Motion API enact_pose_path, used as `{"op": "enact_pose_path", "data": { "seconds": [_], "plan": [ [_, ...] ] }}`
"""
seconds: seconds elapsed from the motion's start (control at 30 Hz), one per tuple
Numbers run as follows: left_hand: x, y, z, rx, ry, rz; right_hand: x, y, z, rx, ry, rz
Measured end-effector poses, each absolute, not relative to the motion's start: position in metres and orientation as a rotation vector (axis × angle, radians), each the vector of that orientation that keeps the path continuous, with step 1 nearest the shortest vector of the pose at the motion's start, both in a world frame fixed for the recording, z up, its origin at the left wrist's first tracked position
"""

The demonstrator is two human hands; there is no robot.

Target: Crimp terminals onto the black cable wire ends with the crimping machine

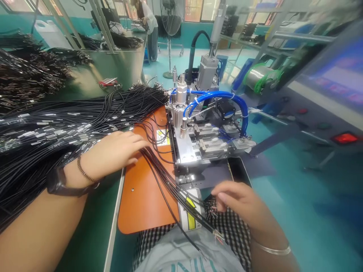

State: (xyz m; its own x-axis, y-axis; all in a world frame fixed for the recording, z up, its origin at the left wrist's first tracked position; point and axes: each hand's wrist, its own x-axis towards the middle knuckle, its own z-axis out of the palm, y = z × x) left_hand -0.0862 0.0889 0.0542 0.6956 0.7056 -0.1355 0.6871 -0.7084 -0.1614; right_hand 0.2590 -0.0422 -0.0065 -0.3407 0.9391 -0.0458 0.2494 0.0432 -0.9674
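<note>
A bundle of black cables [167, 175] runs across the orange board [138, 204] down to my lap, its stripped ends [217, 236] showing thin coloured wires. My left hand [120, 151] lies palm down at the upper end of this bundle, fingers curled over the cables. Over my lap, my right hand [238, 198] is closed, thumb and forefinger pinched beside the cable ends; a dark cable tip seems to be between them, partly hidden. Beyond both hands stands a metal machine [184, 143] with blue air hoses [218, 94].
A large pile of black cables [56, 132] with silvery ends covers the left table. A phone [238, 170] lies by the machine's front edge. At right are a wire spool [259, 77], a control panel with a red button [347, 138] and a screen. A person [150, 26] stands far back near a fan [171, 22].
</note>
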Motion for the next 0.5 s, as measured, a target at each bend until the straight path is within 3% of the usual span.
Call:
{"op": "enact_pose_path", "data": {
  "seconds": [0.27, 0.5],
  "plan": [
    [-0.111, 0.118, 0.026, -2.855, -1.308, 0.323, 0.256, -0.046, -0.001, -1.500, -2.020, 1.260],
    [-0.077, 0.087, 0.031, -3.082, -1.118, 0.259, 0.250, -0.065, 0.003, -1.190, -2.625, 1.158]
  ]
}}
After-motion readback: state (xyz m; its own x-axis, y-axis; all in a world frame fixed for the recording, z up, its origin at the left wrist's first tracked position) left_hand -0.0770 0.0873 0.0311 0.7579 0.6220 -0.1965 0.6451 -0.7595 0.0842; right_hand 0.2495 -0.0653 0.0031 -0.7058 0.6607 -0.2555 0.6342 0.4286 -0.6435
